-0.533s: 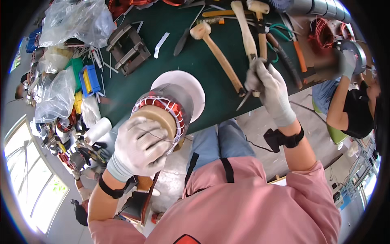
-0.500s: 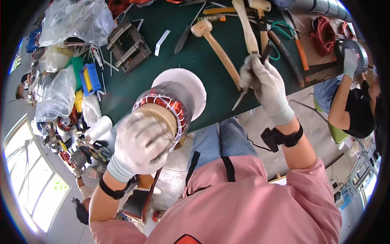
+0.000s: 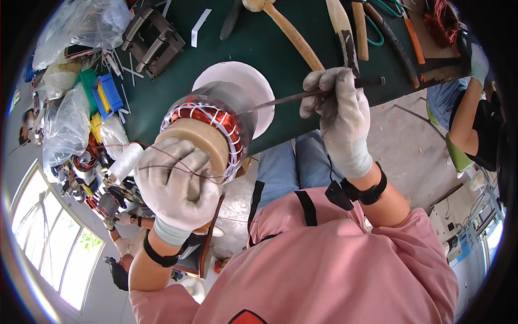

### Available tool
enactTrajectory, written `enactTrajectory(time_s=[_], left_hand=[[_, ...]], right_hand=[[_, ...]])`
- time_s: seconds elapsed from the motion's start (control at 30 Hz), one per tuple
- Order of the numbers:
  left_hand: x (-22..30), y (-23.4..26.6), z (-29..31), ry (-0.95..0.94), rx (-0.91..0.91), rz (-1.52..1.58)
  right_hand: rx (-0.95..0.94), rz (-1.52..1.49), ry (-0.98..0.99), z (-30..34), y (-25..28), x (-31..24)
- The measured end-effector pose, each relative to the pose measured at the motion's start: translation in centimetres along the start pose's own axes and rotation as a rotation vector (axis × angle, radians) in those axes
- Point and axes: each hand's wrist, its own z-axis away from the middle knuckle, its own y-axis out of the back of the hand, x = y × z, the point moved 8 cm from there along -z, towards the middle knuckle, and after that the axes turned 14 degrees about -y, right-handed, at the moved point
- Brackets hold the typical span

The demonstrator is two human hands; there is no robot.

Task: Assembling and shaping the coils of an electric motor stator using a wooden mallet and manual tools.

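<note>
A stator [image 3: 245,116] with a grey cylindrical body lies in front of me, its copper coil [image 3: 199,112] laced with white cord. Inside the coil end sits a tan ring [image 3: 208,137], and behind the body is a white round disc [image 3: 261,86]. My left hand [image 3: 178,183], gloved, rests closed against the tan ring, with a thin dark red wire [image 3: 175,163] running across its curled fingers. In my gloved right hand [image 3: 342,116] is a thin metal rod with a dark handle [image 3: 369,82]; its tip reaches the edge of the coil and body.
A wooden mallet [image 3: 288,32], more handled tools and an orange-handled tool [image 3: 413,40] lie at the far right of the green table [image 3: 226,51]. A metal fixture [image 3: 154,43], plastic bags [image 3: 81,24] and a blue bin [image 3: 107,94] stand left. A co-worker [image 3: 469,119] is at right.
My right hand has swung the rod from pointing down at the table edge to pointing left at the coil. The left hand, blurred before, is now still with its fingers curled. The view has shifted.
</note>
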Motion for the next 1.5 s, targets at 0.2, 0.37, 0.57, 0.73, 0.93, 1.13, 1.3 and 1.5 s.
enactTrajectory(time_s=[0.2, 0.37, 0.57, 0.73, 0.93, 1.13, 1.3, 1.5], left_hand=[[0.0, 0.0, 0.0, -0.027, 0.0, -0.019], [0.2, 0.2, -0.2, -0.008, 0.016, -0.006], [-0.1, -0.1, 0.2, -0.049, 0.062, -0.012], [0.0, 0.1, 0.3, -0.055, 0.062, -0.011], [-0.2, -0.1, 0.5, -0.059, 0.054, -0.041], [-0.1, 0.2, 0.0, -0.028, 0.03, -0.039], [-0.2, -0.3, 0.3, 0.024, 0.002, -0.022], [0.0, -0.2, 0.5, 0.054, 0.01, -0.033]], right_hand=[[-0.064, 0.016, -0.028, -0.9, -1.9, 0.5], [-0.26, 0.547, 0.406, 2.7, -8.5, -3.9], [-0.252, 0.507, 0.332, 0.3, -8.8, -4.0], [-0.086, 0.093, -0.248, -2.9, -2.6, 0.9], [-0.099, 0.195, -0.102, 0.0, -5.2, -0.9], [-0.055, 0.323, 0.075, 1.3, -6.4, -2.0], [-0.067, 0.338, 0.012, -0.2, -5.0, -2.9], [0.097, -0.121, 0.169, -7.6, 5.6, -8.5]])
